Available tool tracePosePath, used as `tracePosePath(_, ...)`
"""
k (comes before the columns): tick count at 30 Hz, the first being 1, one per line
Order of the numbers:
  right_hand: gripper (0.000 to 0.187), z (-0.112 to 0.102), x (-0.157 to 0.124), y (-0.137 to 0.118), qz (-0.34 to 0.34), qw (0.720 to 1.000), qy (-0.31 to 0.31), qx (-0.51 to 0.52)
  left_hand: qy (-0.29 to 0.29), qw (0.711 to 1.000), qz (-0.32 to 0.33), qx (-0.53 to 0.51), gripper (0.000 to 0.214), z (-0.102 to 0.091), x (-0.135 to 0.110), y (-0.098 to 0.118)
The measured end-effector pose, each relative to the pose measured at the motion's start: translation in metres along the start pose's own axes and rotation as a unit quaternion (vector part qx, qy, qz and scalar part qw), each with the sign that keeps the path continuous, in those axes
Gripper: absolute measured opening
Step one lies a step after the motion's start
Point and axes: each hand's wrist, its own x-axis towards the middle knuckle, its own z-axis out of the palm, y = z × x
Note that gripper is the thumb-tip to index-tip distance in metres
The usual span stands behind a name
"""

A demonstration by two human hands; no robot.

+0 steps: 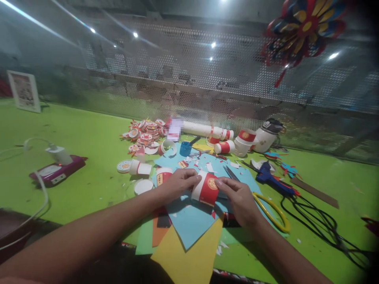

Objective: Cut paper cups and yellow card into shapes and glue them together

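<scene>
**Paper cup gripped in both hands over coloured sheets**

Nearest: flat, matte yellow paper [189, 256] and blue paper [189, 217], overlapping at the table edge. Just above, left hand [177, 183] pinching the white rim of a tapered red paper cup [205, 189] tilted on its side. Right hand [239, 199] grasping its red wall beside the gold round emblem. Close to the right hand, yellow-looped scissors [271, 211]. Beyond, a blue glue gun [272, 177] with black cord. Smooth bright-green table [89, 130], strewn with snippets. Farther back, a heap of red-and-white discs [145, 136] and nested cups [207, 129]. Then a perforated metal screen [207, 79] and a glossy pinwheel [304, 27].
</scene>
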Motion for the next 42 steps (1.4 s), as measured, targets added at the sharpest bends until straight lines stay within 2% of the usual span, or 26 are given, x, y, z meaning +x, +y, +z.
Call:
tracePosePath(9, 0.029, -0.001, 0.001, 0.002, 0.038, 0.998, 0.001, 0.041, -0.015, 1.0, -0.011, -0.024, 0.033, 0.001, 0.0, 0.002)
tracePosePath(18, 0.025, -0.003, 0.002, 0.004, 0.046, 0.994, 0.032, 0.089, -0.036, 0.996, -0.011, -0.087, 0.036, 0.002, 0.001, -0.001)
tracePosePath(27, 0.024, -0.005, 0.005, 0.008, 0.043, 0.991, 0.071, 0.108, -0.041, 0.995, 0.005, -0.086, 0.037, 0.001, 0.0, 0.0)
tracePosePath(31, 0.024, -0.003, 0.004, 0.002, 0.049, 0.991, 0.078, 0.1, -0.022, 0.999, 0.022, -0.005, 0.037, 0.0, -0.001, 0.003)
tracePosePath(34, 0.024, -0.002, 0.002, -0.004, 0.056, 0.992, 0.08, 0.08, -0.053, 0.991, 0.047, 0.11, 0.033, 0.0, -0.004, 0.004)
tracePosePath(38, 0.026, -0.003, 0.002, -0.004, 0.042, 0.996, 0.082, 0.007, -0.113, 0.979, 0.075, 0.151, 0.035, 0.001, -0.006, -0.002)
tracePosePath(42, 0.027, -0.006, 0.003, 0.001, 0.021, 0.996, 0.084, -0.017, -0.095, 0.974, 0.092, 0.186, 0.03, 0.001, -0.005, -0.006)
